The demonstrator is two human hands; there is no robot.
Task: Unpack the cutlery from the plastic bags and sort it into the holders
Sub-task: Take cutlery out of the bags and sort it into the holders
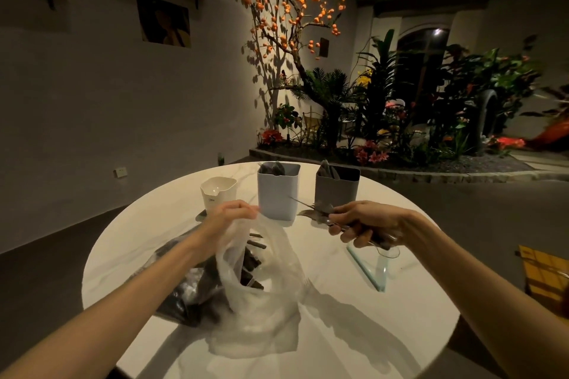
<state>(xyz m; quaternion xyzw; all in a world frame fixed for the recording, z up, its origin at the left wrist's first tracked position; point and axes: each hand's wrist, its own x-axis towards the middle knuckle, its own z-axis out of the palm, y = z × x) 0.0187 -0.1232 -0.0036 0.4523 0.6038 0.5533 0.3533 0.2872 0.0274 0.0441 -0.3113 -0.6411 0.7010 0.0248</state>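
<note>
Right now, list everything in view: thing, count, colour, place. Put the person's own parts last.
Table: one, white, round, under everything.
Holders: three, along the far side; cream holder at left, pale blue holder in the middle with cutlery in it, grey holder at right with cutlery in it.
Clear plastic bag: one, translucent, centre of the table, mouth held up.
Dark cutlery packs: several, dark, in plastic left of the clear bag; number unclear.
Forks: a bunch, dark metal, in the right hand; number unclear.
Glass piece: one, clear, on the table at right.
Plants: many, green with orange and red, behind the table.
Left hand: pinches the bag's rim.
Right hand: grips the forks.
</note>
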